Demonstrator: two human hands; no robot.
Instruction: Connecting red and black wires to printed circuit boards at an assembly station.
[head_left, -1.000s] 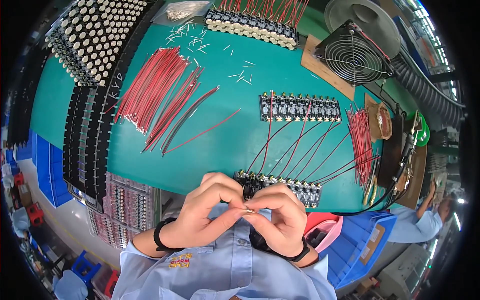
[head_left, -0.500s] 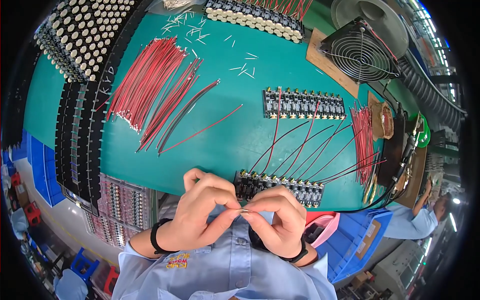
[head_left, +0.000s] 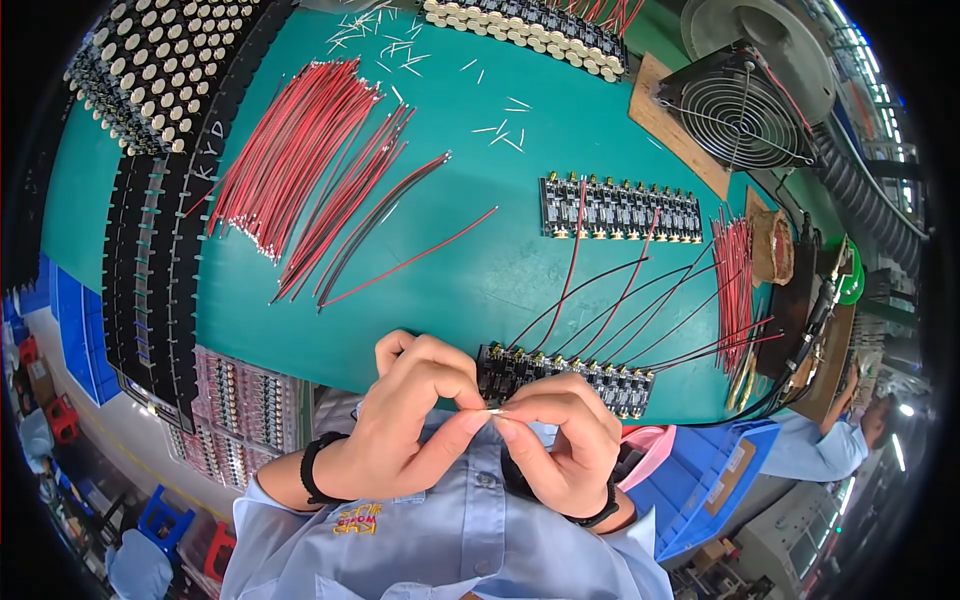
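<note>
My left hand (head_left: 410,420) and my right hand (head_left: 560,440) meet close to my chest, at the near edge of the green table (head_left: 480,270). Both pinch one small pale piece (head_left: 496,412) between thumb and fingertips; what kind of piece it is cannot be told. Just behind my knuckles lies a black strip of circuit boards (head_left: 565,375) with red and black wires fanning off to the right. A second strip of boards (head_left: 620,208) lies farther back.
A bundle of loose red wires (head_left: 300,165) lies at the left middle, with black trays of cylindrical cells (head_left: 130,80) beyond. A fan (head_left: 740,110) stands at the back right. A blue bin (head_left: 710,480) sits at my lower right. Another person (head_left: 830,440) works at the far right.
My hands stay together on the small piece, fingers shifting only slightly. The view has tilted, so the table has slid upward in the picture.
</note>
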